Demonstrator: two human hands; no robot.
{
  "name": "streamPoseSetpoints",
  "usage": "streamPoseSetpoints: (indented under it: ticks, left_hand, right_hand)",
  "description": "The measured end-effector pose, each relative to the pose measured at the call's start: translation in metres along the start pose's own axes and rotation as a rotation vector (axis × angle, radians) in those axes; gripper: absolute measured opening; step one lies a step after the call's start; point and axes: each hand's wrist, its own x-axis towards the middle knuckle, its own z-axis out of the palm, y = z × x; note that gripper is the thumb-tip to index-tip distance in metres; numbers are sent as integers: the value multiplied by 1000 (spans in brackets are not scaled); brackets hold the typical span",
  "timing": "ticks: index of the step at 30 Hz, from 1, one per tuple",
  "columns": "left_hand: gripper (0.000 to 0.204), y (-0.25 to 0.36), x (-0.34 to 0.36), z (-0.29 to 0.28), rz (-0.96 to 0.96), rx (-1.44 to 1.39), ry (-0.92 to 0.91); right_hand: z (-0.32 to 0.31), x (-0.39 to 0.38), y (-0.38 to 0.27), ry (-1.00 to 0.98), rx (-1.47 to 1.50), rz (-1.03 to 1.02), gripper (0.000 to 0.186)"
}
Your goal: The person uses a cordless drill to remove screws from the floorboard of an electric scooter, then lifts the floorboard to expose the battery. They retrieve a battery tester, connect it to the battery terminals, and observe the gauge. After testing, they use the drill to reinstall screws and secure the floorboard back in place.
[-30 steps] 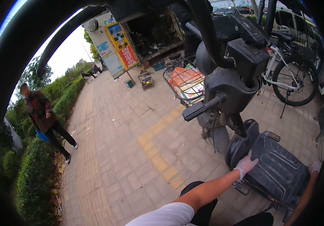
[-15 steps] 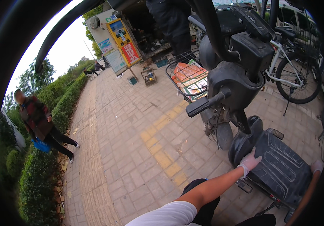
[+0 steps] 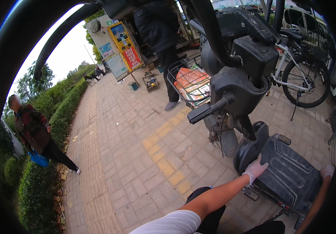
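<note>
A black electric scooter stands on the paving at my right, its ribbed floor mat point(image 3: 289, 171) spread before me. My left hand point(image 3: 255, 170), in a thin translucent glove, holds the mat's left edge, with thumb and forefinger apart on top. Beside those fingers rises a rounded black plastic piece point(image 3: 250, 150). My right hand point(image 3: 326, 171), gloved too, is closed at the mat's opposite edge; most of its fingers are hidden. Above the mat are the scooter's front body point(image 3: 238, 89) and a handlebar grip point(image 3: 211, 109).
A wire basket point(image 3: 189, 80) holds an orange bag and printed packages. Behind it stands a person in dark clothes point(image 3: 158, 29). Another person point(image 3: 33, 126) walks by the hedge point(image 3: 39, 191) with a blue bag. A toolbox point(image 3: 151, 82) and a white bicycle point(image 3: 300, 80) stand farther off.
The person behind the basket has stepped left, and a shoe now shows on the paving. The person by the hedge has taken a step. My hands keep their places on the mat.
</note>
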Motion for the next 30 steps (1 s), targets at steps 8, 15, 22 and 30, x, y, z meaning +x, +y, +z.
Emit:
streamPoseSetpoints:
  ticks: [8, 15, 22, 30]
  left_hand:
    - [90, -1, 0, 1, 7, -18, 14]
    - [91, -2, 0, 1, 23, -13, 19]
    - [91, 0, 0, 1, 13, -14, 14]
    - [90, -1, 0, 1, 12, -15, 15]
  right_hand:
    - [-2, 2, -2, -36, -21, 65, 37]
    - [9, 12, 4, -48, -44, 60, 40]
    - [10, 13, 6, -57, -22, 33, 41]
    - [0, 5, 3, -10, -45, 35, 34]
